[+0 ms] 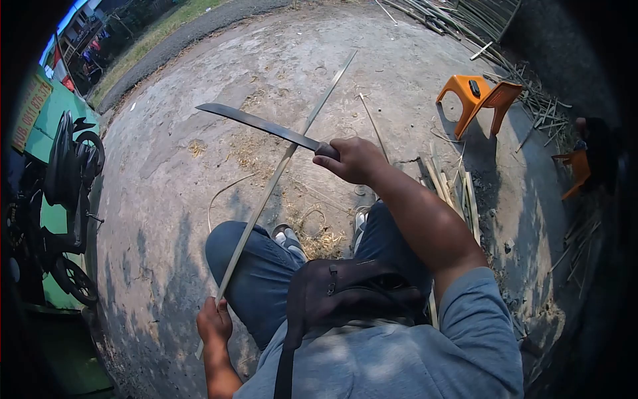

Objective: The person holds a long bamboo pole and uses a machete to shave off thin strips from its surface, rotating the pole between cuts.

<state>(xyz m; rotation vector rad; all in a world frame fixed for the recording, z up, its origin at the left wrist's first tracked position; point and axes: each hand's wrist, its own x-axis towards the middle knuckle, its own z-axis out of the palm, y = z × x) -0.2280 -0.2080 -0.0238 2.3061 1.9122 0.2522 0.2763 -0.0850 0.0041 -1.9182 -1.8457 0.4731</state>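
Observation:
My right hand (352,159) grips the dark handle of a machete (259,122), held out ahead of my knees with its long blade pointing to the left. The blade crosses a long, thin bamboo strip (269,189), overlapping it in this view a little beyond the strip's middle. Low on the left, my left hand (214,320) is wrapped round the near end of that strip. From there the strip runs up past my left knee and slants away to the upper right.
Bamboo pieces (470,199) lie beside my right leg. An orange plastic chair (468,100) with a small black object on it stands at the upper right. Shavings (325,243) litter the ground between my feet. A motorcycle (70,166) is at the left, and more bamboo (458,30) is piled far right.

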